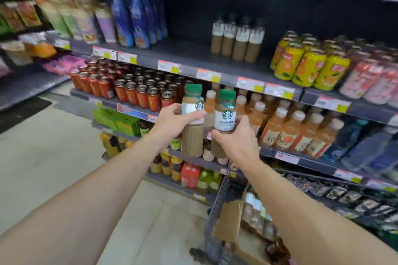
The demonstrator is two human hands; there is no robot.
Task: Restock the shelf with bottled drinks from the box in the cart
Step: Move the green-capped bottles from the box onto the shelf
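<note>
Hands [172, 120] [234, 137] grip two bottles [192, 114] below shelf edge [193, 71].

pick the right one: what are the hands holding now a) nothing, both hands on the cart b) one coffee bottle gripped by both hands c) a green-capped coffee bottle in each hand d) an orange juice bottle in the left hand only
c: the left hand grips one green-capped coffee bottle and the right hand grips another labelled caffe latte, both raised before the shelf where matching bottles stand.
</note>
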